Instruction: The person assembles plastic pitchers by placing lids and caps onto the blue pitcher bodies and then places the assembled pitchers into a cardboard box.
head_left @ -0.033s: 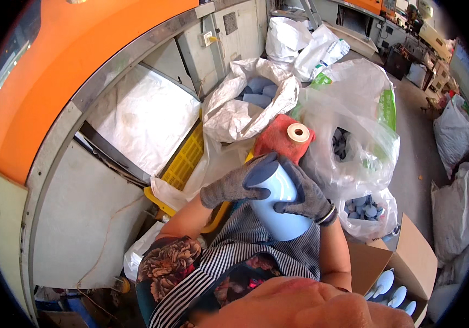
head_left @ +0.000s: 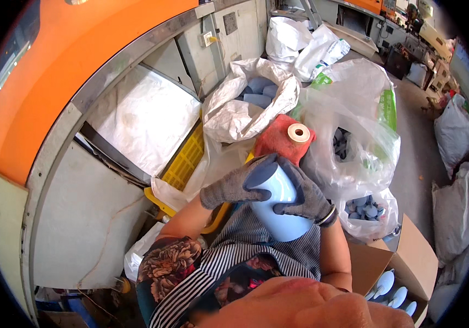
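A light-blue plastic cylinder [head_left: 283, 216], smooth and hollow, tilts in front of my apron with its open end up and to the left. My left hand [head_left: 237, 185], in a dark grey glove, is wrapped round the upper left side, its thumb over the rim. Against the right side presses my right hand [head_left: 306, 191], gloved alike, fingers behind and thumb across the front. Just beyond my hands lies a red cloth bundle [head_left: 276, 140] with a cream-coloured spool-like ring [head_left: 299, 133] on top. The gloves hide the cylinder's far side.
Behind the bundle stands a white woven sack [head_left: 225, 109] holding blue pieces. Clear plastic bags [head_left: 349, 175] with dark and blue parts sit to the right. Near my right arm is an open cardboard box [head_left: 414, 257] with light-blue parts. A yellow crate [head_left: 182, 158] and machine panels line the left.
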Tool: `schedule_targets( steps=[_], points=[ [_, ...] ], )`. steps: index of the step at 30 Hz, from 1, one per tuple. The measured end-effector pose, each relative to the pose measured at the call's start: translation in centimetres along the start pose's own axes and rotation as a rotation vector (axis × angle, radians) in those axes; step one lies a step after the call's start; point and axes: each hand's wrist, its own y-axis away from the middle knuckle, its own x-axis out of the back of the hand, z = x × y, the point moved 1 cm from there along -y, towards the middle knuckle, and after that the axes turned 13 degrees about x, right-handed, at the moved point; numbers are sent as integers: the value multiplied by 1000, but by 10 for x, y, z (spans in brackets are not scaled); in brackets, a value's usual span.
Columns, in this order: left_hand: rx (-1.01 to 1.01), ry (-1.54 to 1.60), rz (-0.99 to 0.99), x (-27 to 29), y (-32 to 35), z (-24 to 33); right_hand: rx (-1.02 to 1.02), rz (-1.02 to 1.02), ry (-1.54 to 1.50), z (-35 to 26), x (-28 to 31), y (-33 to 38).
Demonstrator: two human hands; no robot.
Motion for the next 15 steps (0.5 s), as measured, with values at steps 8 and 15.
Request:
schedule_targets(
  steps=[8,15],
  points=[
    [101,498,-7,52,-65,-20,-104,481,-804,79,22,8],
    [279,1161,213,100,-173,-133,-155,536,-392,177,58,-40]
  ],
)
